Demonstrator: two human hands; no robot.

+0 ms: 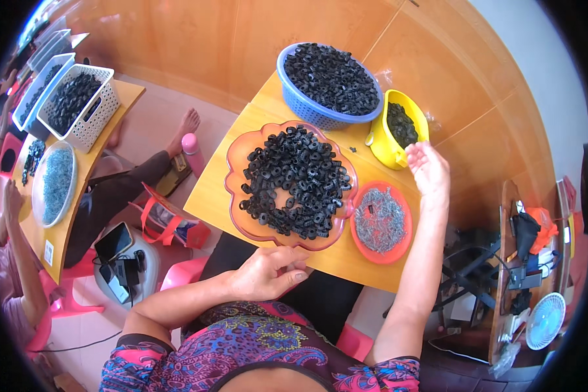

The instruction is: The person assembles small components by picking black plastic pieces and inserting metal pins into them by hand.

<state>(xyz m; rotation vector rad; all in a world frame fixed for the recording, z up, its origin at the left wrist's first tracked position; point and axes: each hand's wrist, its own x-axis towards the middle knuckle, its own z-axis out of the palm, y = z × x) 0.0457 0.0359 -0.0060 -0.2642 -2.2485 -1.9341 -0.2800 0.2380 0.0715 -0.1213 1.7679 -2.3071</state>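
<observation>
My left hand (271, 272) is closed at the front rim of an orange scalloped bowl (236, 215), thumb against bent fingers; whatever it may hold is hidden. In the bowl lies a heap of small black plastic pieces with holes (297, 170), parted by a bare patch. My right hand (430, 171) is beside the rim of a yellow jug (387, 149), palm up, fingers loosely apart, with nothing visible in it. More black pieces (400, 124) fill the jug. Nearer me, a red dish (398, 243) holds many thin metal pins (379, 219).
A blue basket (320, 116) heaped with black pieces stands at the far side of the wooden table (209, 196). On the left, another person sits at a table with a white basket (101, 114). A pink bottle (193, 153) and red bag (170, 219) are between the tables.
</observation>
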